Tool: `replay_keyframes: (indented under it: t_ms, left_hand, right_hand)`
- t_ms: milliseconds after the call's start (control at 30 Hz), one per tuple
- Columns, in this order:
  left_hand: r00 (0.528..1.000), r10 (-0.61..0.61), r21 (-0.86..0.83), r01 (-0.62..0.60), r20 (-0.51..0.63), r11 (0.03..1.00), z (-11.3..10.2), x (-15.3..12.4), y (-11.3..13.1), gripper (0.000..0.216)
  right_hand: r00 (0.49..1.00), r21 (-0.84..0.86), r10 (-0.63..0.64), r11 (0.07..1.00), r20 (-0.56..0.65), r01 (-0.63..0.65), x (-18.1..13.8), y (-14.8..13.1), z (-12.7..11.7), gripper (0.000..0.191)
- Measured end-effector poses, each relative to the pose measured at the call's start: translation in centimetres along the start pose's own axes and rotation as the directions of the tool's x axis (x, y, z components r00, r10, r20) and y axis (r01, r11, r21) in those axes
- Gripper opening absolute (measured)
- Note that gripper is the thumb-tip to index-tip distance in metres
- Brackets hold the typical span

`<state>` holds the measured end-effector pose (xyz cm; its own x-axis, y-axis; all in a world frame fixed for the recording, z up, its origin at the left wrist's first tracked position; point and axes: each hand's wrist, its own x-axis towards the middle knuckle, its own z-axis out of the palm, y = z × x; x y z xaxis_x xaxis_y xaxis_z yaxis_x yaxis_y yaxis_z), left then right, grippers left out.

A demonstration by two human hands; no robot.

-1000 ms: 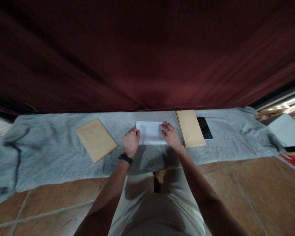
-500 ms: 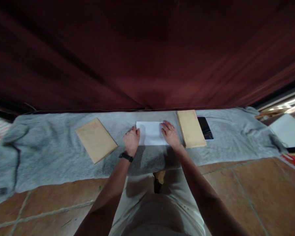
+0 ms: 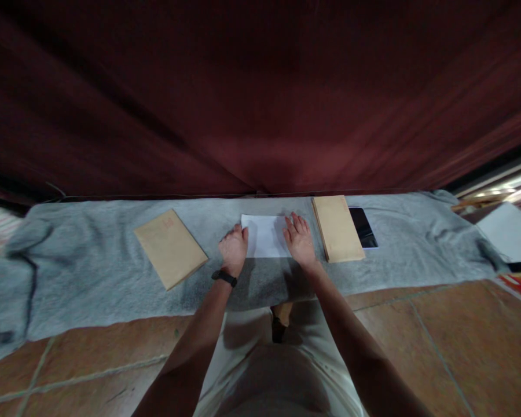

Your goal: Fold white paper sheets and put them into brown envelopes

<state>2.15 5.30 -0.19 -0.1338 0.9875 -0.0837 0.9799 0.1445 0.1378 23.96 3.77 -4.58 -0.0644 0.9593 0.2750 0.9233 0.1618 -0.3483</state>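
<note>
A white sheet of paper [image 3: 267, 237], apparently folded, lies flat on the grey cloth between my hands. My left hand [image 3: 233, 248] has its fingers curled at the paper's left edge, with the thumb along that edge. Flat over the right end of the paper rests my right hand [image 3: 300, 238], its fingers stretched out and a little apart. To the right of that hand is a stack of brown envelopes [image 3: 338, 229]. Further left, brown envelopes [image 3: 171, 249] with faint red print lie at an angle, apart from my left hand.
A dark-screened tablet or phone [image 3: 363, 227] lies partly under the right stack. The grey cloth [image 3: 87, 255] covers a long, narrow surface, backed by a dark red curtain [image 3: 260, 116]. A white flat object [image 3: 510, 231] is at the far right, above the tiled floor [image 3: 417, 341].
My right hand has flattened and its fingers have straightened at the paper's right end. My left hand stays almost in place. The envelopes have not moved.
</note>
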Motion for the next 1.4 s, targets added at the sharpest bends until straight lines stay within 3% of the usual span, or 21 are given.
replay_keyframes:
  t_ms: [167, 367, 467, 533, 600, 700, 767, 900, 1033, 1167, 1300, 1400]
  left_hand:
    - [1.000, 0.004, 0.016, -0.004, -0.010, 1.000, 0.0, -0.1, 0.1, 0.046]
    - [1.000, -0.017, -0.012, 0.017, 0.000, 1.000, -0.3, -0.1, 0.0, 0.043]
    - [0.995, -0.014, -0.025, 0.011, -0.102, 1.000, -0.9, 0.0, 0.3, 0.037]
    - [0.980, 0.055, -0.059, -0.068, -0.194, 0.996, -1.1, -0.1, 1.2, 0.037]
    - [0.950, 0.207, -0.126, -0.241, -0.236, 0.962, -0.8, -0.3, 2.5, 0.042]
    - [0.851, 0.478, -0.204, -0.519, -0.219, 0.830, 1.0, -0.7, 4.5, 0.049]
    - [0.818, 0.541, -0.212, -0.574, -0.194, 0.791, 2.5, -0.9, 5.3, 0.053]
    - [0.822, 0.532, -0.185, -0.566, -0.202, 0.804, 4.4, -1.1, 5.1, 0.057]
    - [0.840, 0.502, -0.150, -0.534, -0.207, 0.832, 4.5, -1.1, 3.7, 0.058]
    - [0.892, 0.400, -0.146, -0.433, -0.211, 0.890, 4.2, -1.5, 1.9, 0.057]
    - [0.923, 0.285, -0.238, -0.346, -0.258, 0.907, 4.2, -2.7, 0.0, 0.056]
    - [0.944, 0.234, -0.370, -0.308, -0.231, 0.876, 3.6, -3.7, -1.1, 0.053]
  right_hand:
    - [0.996, 0.026, -0.071, 0.997, 0.062, 0.069, -1.4, -2.5, 0.4, 0.050]
    - [0.995, -0.025, -0.046, 0.998, 0.089, 0.049, -2.3, -3.0, 0.6, 0.051]
    - [0.995, -0.030, -0.047, 0.998, 0.085, 0.050, -2.3, -3.1, 0.6, 0.051]
    - [0.996, -0.035, -0.047, 0.998, 0.082, 0.050, -2.2, -3.2, 0.6, 0.051]
    - [0.996, -0.039, -0.042, 0.998, 0.078, 0.045, -2.3, -3.2, 0.7, 0.051]
    - [0.996, -0.044, -0.040, 0.998, 0.080, 0.043, -2.4, -3.1, 0.9, 0.051]
    - [0.995, -0.047, -0.046, 0.998, 0.090, 0.051, -2.5, -3.0, 1.0, 0.053]
    - [0.994, -0.053, -0.052, 0.997, 0.091, 0.057, -2.5, -2.9, 1.1, 0.054]
    - [0.995, -0.059, -0.038, 0.997, 0.088, 0.043, -2.3, -3.0, 1.0, 0.051]
    - [0.996, -0.057, -0.029, 0.998, 0.082, 0.033, -2.3, -3.1, 1.0, 0.050]
    - [0.998, -0.048, -0.009, 0.999, 0.055, 0.012, -2.3, -3.3, 1.0, 0.049]
    - [0.999, -0.048, -0.003, 0.999, 0.046, 0.005, -2.2, -3.5, 0.9, 0.049]
